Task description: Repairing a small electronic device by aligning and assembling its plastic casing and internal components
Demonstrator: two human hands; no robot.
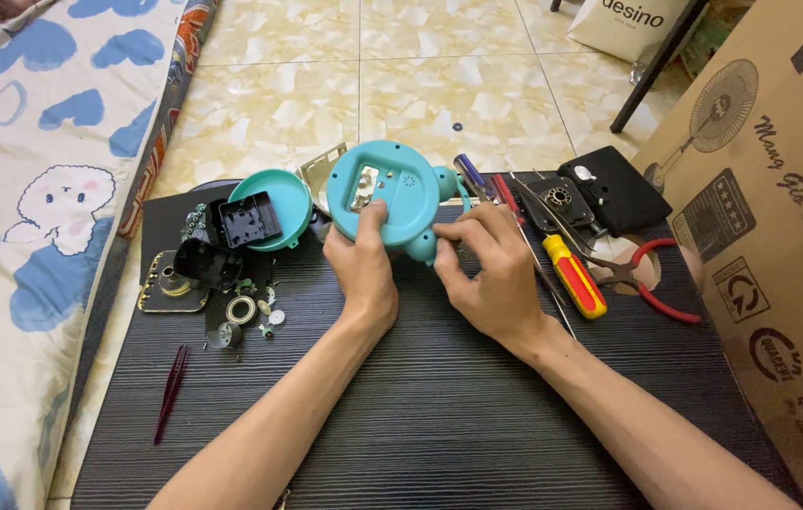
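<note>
Teal clock housing (pixel 387 194) stood tilted on the dark ribbed table (pixel 439 416), back side facing the camera. Left hand (pixel 363 264) gripped its lower edge, thumb pressed on the rear face. Right hand (pixel 491 269) pinched the housing's right foot, fingers curled together. Just left lay a teal cover (pixel 274 208) holding a black module. Right of the hands lay a yellow-red screwdriver (pixel 573 276) and red-handled pliers (pixel 656 274).

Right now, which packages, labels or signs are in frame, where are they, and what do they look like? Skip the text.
Cardboard box: right edge, beside the dark table; tall, brown, black print with a fan drawing and round and square symbols.
White bag: top right on the tiled floor, behind a black leg; pale with dark lettering.
No screens visible.
</note>
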